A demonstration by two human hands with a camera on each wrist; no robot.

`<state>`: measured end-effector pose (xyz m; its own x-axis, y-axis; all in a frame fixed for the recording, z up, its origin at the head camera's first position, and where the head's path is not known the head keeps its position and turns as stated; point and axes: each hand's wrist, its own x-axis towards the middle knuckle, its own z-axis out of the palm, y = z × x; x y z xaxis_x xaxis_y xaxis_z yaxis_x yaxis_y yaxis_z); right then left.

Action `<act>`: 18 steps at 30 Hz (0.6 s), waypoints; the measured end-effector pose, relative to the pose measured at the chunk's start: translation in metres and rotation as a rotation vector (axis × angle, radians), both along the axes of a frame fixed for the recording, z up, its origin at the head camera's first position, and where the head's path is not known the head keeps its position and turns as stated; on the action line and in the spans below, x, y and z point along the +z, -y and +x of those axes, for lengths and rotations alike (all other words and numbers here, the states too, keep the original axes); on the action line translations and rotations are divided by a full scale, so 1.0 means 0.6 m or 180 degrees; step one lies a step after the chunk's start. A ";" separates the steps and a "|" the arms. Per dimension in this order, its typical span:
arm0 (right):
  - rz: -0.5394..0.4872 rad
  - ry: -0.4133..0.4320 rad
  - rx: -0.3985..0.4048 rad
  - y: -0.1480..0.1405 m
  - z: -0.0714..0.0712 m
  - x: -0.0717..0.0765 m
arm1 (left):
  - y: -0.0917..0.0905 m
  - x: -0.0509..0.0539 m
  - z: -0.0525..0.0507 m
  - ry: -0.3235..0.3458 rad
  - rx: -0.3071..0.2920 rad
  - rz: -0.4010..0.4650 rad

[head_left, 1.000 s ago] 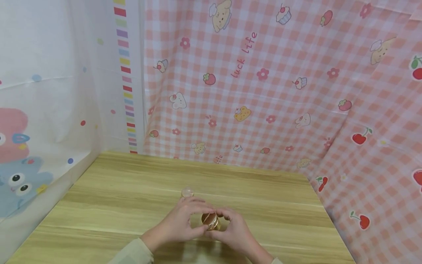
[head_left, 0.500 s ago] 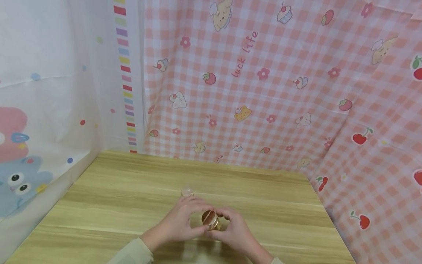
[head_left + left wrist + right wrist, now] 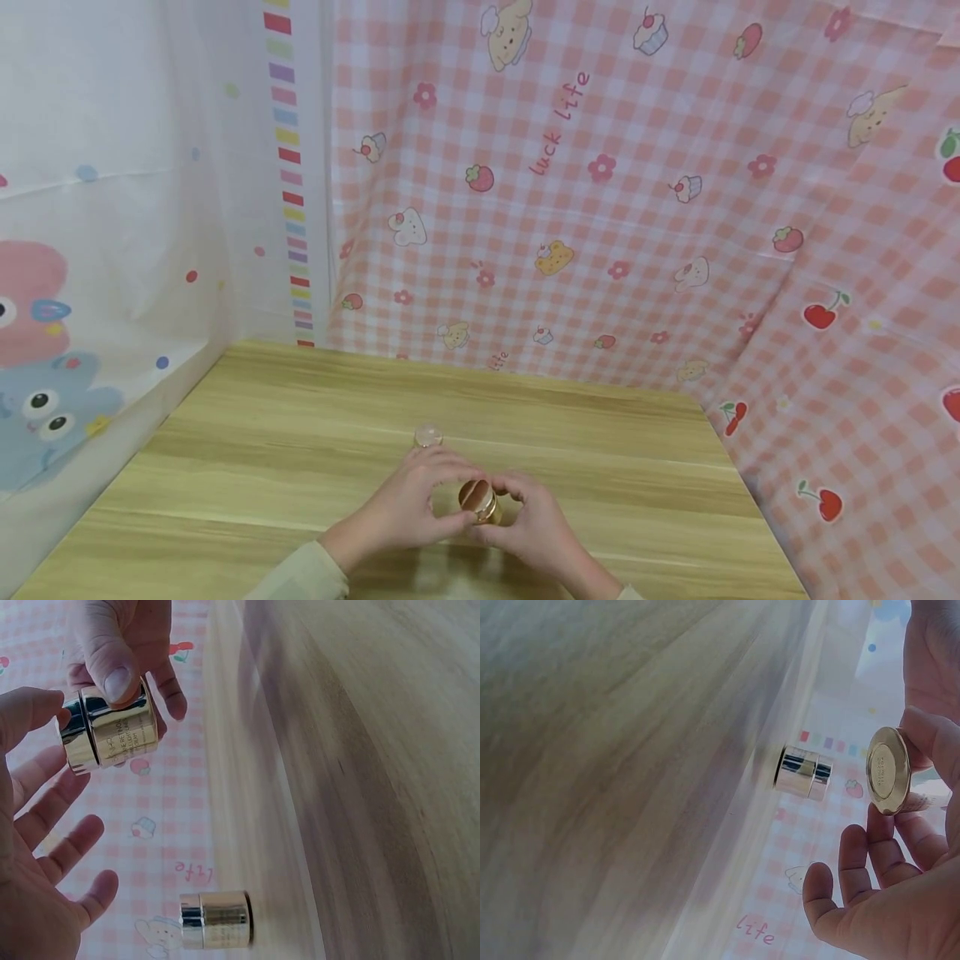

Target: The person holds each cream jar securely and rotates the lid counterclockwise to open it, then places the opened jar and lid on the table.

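Note:
In the head view a shiny gold cosmetic jar (image 3: 477,497) is held between both hands, above the table, its lid tilted up to the left. My left hand (image 3: 408,500) pinches the lid end between thumb and fingers. On the jar's lower body, my right hand (image 3: 528,517) keeps a thumb-and-finger grip. Small printed lettering shows on the jar's side (image 3: 124,727) in the left wrist view, with the lid still on the body. The jar's round base (image 3: 889,771) faces the right wrist camera. A second gold jar (image 3: 804,773) stands upright beyond the left hand, partly hidden in the head view.
The wood-grain table (image 3: 315,425) is bounded by hanging cloths. A pink checked cloth (image 3: 510,208) hangs behind, another with cherries (image 3: 862,375) at right, and a white cartoon-printed one (image 3: 112,208) at left.
Both hands stay in the same place around the jar. The reflection across its lid has shifted a little; the second jar has not moved.

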<state>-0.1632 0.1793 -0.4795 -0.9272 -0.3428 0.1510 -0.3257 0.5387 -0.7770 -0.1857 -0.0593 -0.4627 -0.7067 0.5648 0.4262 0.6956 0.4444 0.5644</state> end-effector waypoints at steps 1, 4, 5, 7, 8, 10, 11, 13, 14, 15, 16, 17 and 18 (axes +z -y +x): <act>-0.0002 -0.0004 -0.0007 0.000 0.000 -0.001 | 0.000 0.000 0.000 -0.0022 0.0003 0.0000; 0.0017 -0.0037 -0.0041 0.000 0.000 -0.002 | 0.000 0.000 0.001 -0.0072 -0.0001 0.0002; 0.0027 -0.0048 -0.0047 0.000 0.000 -0.002 | -0.001 0.000 0.001 -0.0084 -0.0008 0.0002; 0.0047 -0.0073 -0.0052 0.001 -0.001 -0.001 | -0.001 -0.001 0.001 -0.0114 -0.0035 0.0011; 0.0049 -0.0078 -0.0050 0.001 -0.001 -0.001 | -0.001 -0.002 0.001 -0.0131 -0.0039 0.0013; 0.0064 -0.0087 -0.0043 0.001 -0.001 -0.001 | -0.001 -0.004 0.000 -0.0174 -0.0045 0.0018; 0.0065 -0.0084 -0.0037 0.001 -0.001 0.000 | -0.001 -0.005 0.000 -0.0188 -0.0044 0.0020; 0.0066 -0.0072 -0.0022 0.000 -0.001 0.000 | -0.001 -0.006 0.001 -0.0220 -0.0043 0.0034; 0.0062 -0.0068 -0.0012 0.000 0.000 0.000 | -0.001 -0.006 0.001 -0.0227 -0.0039 0.0036; 0.0060 -0.0061 -0.0006 0.000 0.000 0.000 | -0.002 -0.006 0.001 -0.0234 -0.0036 0.0041; 0.0048 -0.0054 0.0001 -0.001 0.001 0.000 | -0.002 -0.006 0.001 -0.0228 -0.0035 0.0043; 0.0044 -0.0056 0.0004 -0.001 0.001 0.001 | -0.002 -0.005 0.002 -0.0221 -0.0031 0.0042; 0.0041 -0.0054 0.0004 -0.001 0.002 0.001 | -0.002 -0.005 0.002 -0.0217 -0.0023 0.0036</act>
